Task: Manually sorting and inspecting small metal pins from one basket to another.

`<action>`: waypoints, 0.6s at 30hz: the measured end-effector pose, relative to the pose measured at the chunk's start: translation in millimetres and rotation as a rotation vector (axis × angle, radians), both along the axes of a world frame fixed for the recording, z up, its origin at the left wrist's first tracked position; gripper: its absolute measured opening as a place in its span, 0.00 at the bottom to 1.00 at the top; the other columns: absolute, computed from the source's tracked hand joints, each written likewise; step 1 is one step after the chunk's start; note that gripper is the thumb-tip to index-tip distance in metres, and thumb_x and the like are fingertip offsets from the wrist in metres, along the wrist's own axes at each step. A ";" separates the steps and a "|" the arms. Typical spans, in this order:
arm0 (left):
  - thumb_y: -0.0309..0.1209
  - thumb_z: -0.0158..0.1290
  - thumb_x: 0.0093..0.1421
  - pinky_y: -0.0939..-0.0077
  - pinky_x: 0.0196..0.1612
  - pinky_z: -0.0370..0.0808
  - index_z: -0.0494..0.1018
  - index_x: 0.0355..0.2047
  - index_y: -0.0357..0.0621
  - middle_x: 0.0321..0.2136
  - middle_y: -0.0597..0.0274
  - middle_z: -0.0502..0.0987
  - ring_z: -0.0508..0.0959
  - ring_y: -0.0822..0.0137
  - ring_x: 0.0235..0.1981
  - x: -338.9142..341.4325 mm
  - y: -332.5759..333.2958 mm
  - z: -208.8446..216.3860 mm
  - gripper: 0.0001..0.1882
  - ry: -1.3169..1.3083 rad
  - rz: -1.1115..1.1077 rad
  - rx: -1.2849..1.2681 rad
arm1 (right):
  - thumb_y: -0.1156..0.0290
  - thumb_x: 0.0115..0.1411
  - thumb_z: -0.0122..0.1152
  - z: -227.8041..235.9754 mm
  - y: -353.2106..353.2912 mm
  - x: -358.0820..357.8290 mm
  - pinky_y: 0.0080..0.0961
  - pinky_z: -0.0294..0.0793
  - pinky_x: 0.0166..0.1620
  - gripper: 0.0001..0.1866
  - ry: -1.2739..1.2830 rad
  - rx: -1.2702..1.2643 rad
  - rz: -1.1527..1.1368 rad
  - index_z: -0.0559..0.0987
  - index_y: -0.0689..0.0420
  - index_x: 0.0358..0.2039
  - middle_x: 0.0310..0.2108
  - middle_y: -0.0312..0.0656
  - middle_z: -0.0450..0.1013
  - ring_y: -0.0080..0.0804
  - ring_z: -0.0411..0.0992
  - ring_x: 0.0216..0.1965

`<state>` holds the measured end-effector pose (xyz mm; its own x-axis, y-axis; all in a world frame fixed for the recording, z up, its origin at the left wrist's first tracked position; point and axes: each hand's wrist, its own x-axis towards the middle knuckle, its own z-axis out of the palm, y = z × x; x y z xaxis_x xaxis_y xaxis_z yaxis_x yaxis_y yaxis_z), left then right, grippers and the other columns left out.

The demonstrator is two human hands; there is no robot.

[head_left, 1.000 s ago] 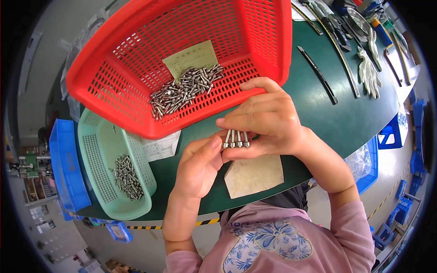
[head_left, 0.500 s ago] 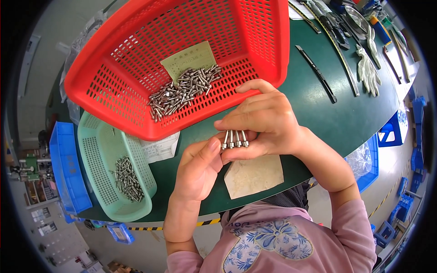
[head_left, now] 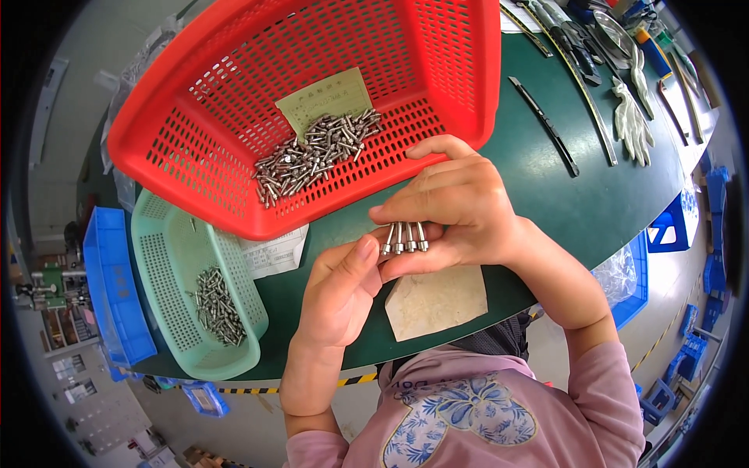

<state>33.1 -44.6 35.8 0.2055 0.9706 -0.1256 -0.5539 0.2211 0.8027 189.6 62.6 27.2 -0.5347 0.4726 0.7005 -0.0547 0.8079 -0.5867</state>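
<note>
Several silver socket-head screws stand side by side in a row, heads toward me, between my two hands. My right hand is closed round them, with the fingers behind the thin shanks and the thumb below the heads. At the left end of the row, my left hand is closed, its thumb against the outermost screw; its other fingertips are hidden behind. Above my hands is a red perforated basket with a heap of similar screws inside. A yellowish card stands in that heap.
To the left, a pale green basket holds more screws, beside a blue bin. A worn sheet lies below my hands on the green table. A black-handled cutter, metal ruler and white gloves lie right.
Hardly anything differs. Both hands keep the same grip on the row of screws, and the small shift in the picture is about the same across the scene.
</note>
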 end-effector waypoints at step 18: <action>0.39 0.36 0.68 0.59 0.55 0.67 0.66 0.49 0.23 0.49 0.38 0.70 0.72 0.52 0.51 -2.6 -0.2 -2.4 0.25 0.005 -0.019 -0.027 | 0.55 0.36 0.74 -1.4 2.0 -0.2 0.32 0.70 0.46 0.21 0.017 0.008 0.021 0.83 0.54 0.29 0.16 0.30 0.74 0.21 0.70 0.15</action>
